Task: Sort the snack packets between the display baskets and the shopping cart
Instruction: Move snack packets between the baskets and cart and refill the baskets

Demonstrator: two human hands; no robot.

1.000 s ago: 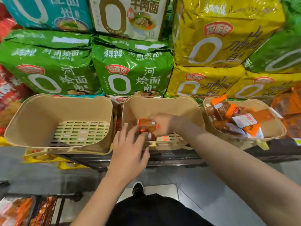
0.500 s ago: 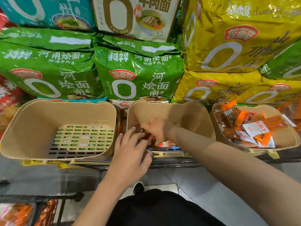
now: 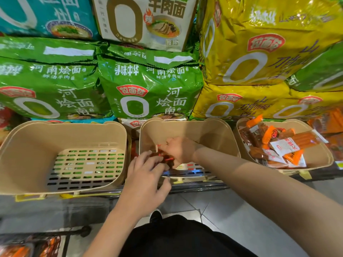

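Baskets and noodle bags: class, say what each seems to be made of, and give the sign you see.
Baskets: apparently moulded plastic, matte beige; rounded rims and a slotted grid floor suggest it. Noodle bags: probably thin plastic film, glossy; creases and bright glare show this.

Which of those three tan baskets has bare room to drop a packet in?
The left basket shows a bare slotted floor, walled on all sides. The middle basket is bare along its back wall, but both hands, left hand and right hand, crowd its front over dark snack packets. The right basket is piled with orange packets.
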